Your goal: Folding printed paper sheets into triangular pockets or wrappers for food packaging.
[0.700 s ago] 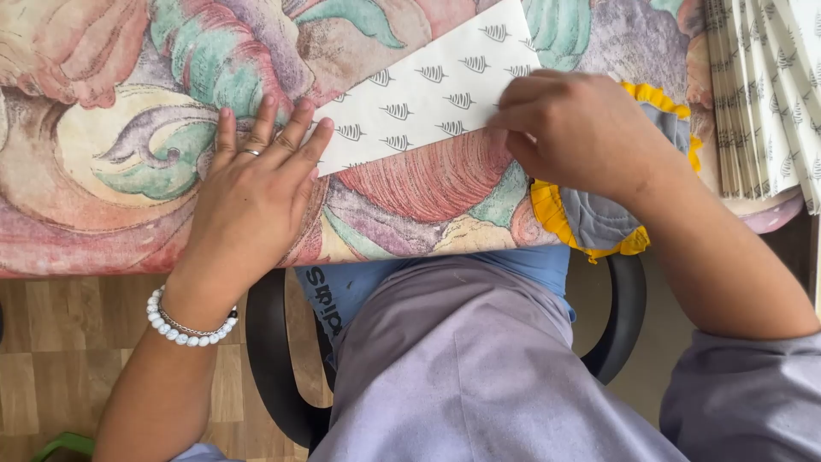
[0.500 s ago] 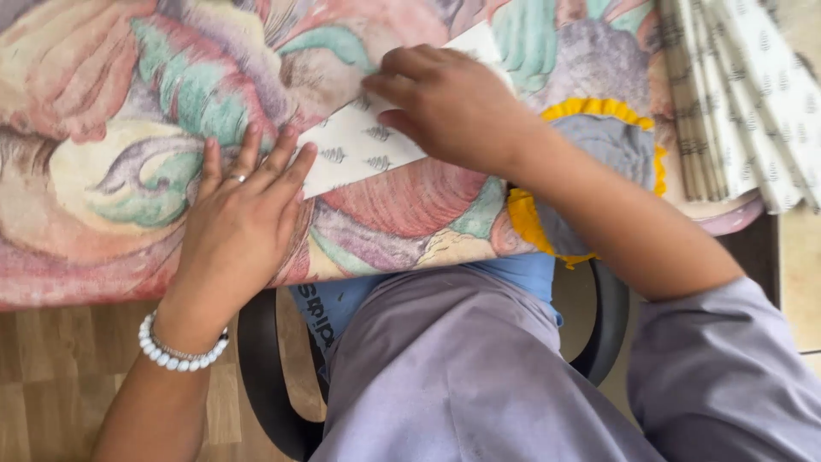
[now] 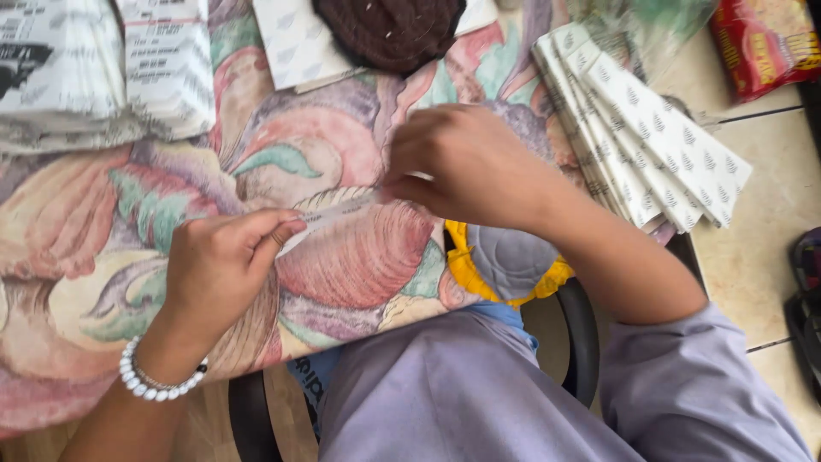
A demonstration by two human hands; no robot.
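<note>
My left hand (image 3: 224,267) pinches the left end of a narrow folded strip of white patterned paper (image 3: 335,210). A white bead bracelet circles that wrist. My right hand (image 3: 466,164) pinches the strip's right end. The strip lies flat on a floral cloth (image 3: 359,257) that covers the surface over my lap. Most of the strip's right part is hidden under my right fingers.
A fanned stack of folded white patterned papers (image 3: 650,141) lies at the right. Newspapers (image 3: 103,68) are at the top left. A dark brown round object (image 3: 389,30) sits at the top on white paper. A red packet (image 3: 765,43) lies at the top right on tiled floor.
The wide sheet that lay under my flat left palm is now a narrow strip. My left hand went from flat to pinching. The view has shifted up, showing more beyond the cloth.
</note>
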